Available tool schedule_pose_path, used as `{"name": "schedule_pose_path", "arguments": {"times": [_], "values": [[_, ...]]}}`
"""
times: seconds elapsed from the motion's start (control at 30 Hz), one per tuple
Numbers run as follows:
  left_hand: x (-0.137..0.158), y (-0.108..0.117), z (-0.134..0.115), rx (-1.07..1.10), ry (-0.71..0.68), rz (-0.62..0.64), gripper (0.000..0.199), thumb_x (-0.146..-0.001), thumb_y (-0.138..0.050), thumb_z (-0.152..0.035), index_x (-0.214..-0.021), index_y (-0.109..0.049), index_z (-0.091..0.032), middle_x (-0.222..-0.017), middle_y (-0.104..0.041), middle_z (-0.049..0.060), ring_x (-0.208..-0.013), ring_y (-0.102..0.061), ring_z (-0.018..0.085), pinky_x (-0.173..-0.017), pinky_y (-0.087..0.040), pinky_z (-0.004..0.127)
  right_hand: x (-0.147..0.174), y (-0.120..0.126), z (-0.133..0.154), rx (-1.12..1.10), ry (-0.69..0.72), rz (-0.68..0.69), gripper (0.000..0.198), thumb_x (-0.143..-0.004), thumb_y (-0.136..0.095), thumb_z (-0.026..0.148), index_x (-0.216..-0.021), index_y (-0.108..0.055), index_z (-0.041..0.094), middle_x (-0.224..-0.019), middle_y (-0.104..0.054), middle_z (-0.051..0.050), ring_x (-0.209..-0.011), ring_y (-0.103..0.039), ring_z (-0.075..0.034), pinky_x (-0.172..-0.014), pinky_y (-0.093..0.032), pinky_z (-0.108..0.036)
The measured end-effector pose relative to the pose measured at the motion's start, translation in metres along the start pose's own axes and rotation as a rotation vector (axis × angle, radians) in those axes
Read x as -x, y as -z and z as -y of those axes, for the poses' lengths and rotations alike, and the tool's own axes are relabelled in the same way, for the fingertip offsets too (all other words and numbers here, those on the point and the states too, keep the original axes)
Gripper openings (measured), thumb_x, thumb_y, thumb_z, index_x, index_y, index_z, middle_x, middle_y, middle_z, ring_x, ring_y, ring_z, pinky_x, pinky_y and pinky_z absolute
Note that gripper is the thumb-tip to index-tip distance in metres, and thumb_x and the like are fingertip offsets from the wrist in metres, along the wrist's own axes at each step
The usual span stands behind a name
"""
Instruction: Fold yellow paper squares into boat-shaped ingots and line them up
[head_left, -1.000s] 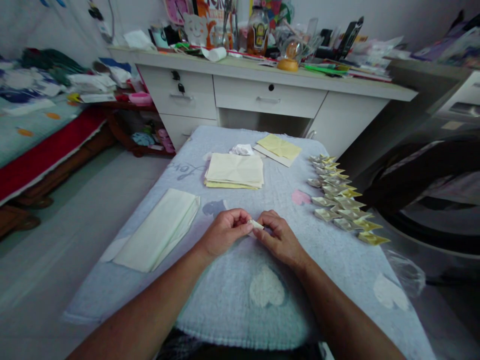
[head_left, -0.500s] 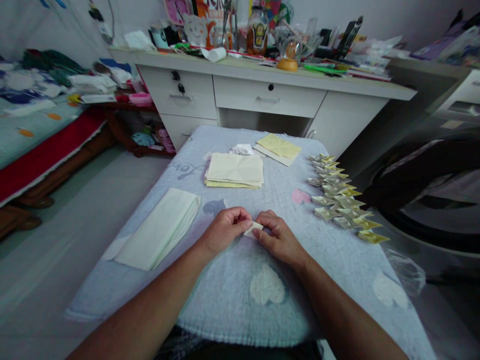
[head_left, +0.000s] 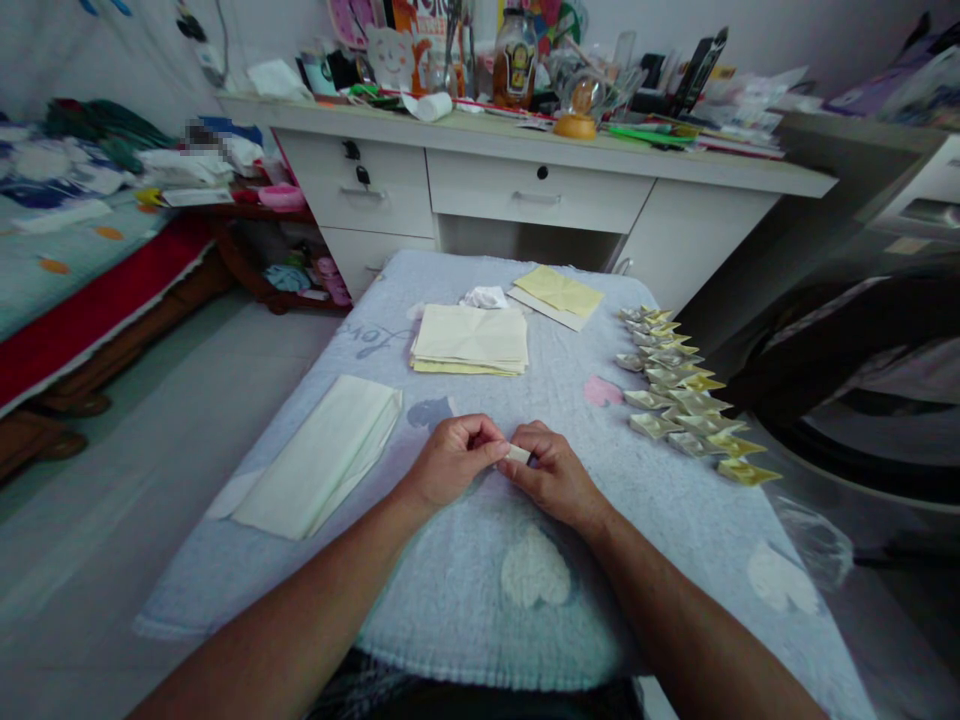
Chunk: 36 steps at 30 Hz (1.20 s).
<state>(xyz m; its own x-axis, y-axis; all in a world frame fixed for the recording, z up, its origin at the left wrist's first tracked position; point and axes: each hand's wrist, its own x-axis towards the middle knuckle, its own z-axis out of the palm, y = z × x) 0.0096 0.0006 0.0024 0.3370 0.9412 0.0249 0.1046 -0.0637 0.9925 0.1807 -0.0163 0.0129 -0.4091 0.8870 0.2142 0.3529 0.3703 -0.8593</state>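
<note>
Between my two hands is a small folded piece of pale paper [head_left: 517, 454], pinched at both ends. My left hand [head_left: 463, 458] grips its left end with thumb and forefinger. My right hand [head_left: 551, 468] closes on the right end, fingers curled behind it and partly hidden. Beyond the hands lies a stack of cream and yellow paper sheets [head_left: 471, 338]. Off to the right stand rows of small folded paper boats [head_left: 679, 405], silvery and yellow. A long folded pale sheet [head_left: 322, 455] rests left of my left arm.
A patterned blue cloth [head_left: 450, 610] covers the table. Near its far edge are a crumpled white tissue [head_left: 484, 297] and yellow and white sheets [head_left: 559, 292]. A cluttered white desk [head_left: 540, 205] stands behind, a bed [head_left: 90, 270] at left, and a washing machine [head_left: 922, 210] at right.
The paper between my hands now shows as a narrower strip. My right thumb has shifted down and left along it; both hands stay in about the same place.
</note>
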Motion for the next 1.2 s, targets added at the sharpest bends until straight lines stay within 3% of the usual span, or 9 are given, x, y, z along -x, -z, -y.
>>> {"name": "schedule_pose_path", "arguments": {"times": [0.33,0.7,0.87,0.97,1.2], "values": [[0.0,-0.004,-0.001,0.053,-0.005,-0.087,0.02,-0.077,-0.069,-0.031,-0.07,-0.061,-0.014,-0.062,-0.055,-0.003,-0.06,-0.048,0.01,-0.058,-0.037,0.022,0.001,-0.007,-0.005,0.008,-0.1,-0.092,0.033,-0.083,-0.065,0.046,-0.066,-0.058,0.019,-0.067,-0.054,0.0,-0.072,-0.049,-0.016,-0.069,-0.036,-0.028],[0.0,-0.004,-0.001,0.044,-0.011,0.007,0.021,-0.08,-0.066,-0.033,-0.075,-0.06,-0.014,-0.067,-0.055,-0.002,-0.063,-0.047,0.01,-0.06,-0.037,0.023,0.0,0.001,0.0,-0.001,-0.013,-0.029,0.035,-0.088,-0.059,0.045,-0.065,-0.059,0.019,-0.065,-0.055,0.0,-0.075,-0.051,-0.016,-0.075,-0.037,-0.031],[0.002,-0.002,0.0,0.136,-0.003,0.081,0.029,-0.074,-0.073,-0.03,-0.094,-0.057,-0.016,-0.071,-0.05,-0.005,-0.063,-0.045,0.008,-0.057,-0.036,0.02,-0.001,0.001,0.0,0.013,0.018,0.006,0.035,-0.09,-0.056,0.046,-0.068,-0.062,0.019,-0.064,-0.055,0.001,-0.07,-0.051,-0.015,-0.076,-0.037,-0.031],[0.002,-0.003,0.0,0.087,-0.004,0.09,0.018,-0.08,-0.066,-0.03,-0.083,-0.058,-0.015,-0.069,-0.05,-0.004,-0.063,-0.045,0.009,-0.057,-0.035,0.021,-0.001,0.001,-0.002,0.036,0.009,0.024,0.035,-0.09,-0.056,0.046,-0.069,-0.061,0.019,-0.068,-0.058,0.0,-0.073,-0.052,-0.015,-0.076,-0.037,-0.031],[0.0,-0.001,0.001,0.035,0.0,0.046,0.02,-0.082,-0.064,-0.034,-0.079,-0.057,-0.015,-0.07,-0.05,-0.003,-0.063,-0.044,0.009,-0.058,-0.034,0.022,0.003,0.011,-0.004,-0.043,-0.095,-0.016,0.03,-0.088,-0.058,0.046,-0.078,-0.063,0.019,-0.076,-0.057,-0.001,-0.079,-0.051,-0.017,-0.074,-0.037,-0.03]]}}
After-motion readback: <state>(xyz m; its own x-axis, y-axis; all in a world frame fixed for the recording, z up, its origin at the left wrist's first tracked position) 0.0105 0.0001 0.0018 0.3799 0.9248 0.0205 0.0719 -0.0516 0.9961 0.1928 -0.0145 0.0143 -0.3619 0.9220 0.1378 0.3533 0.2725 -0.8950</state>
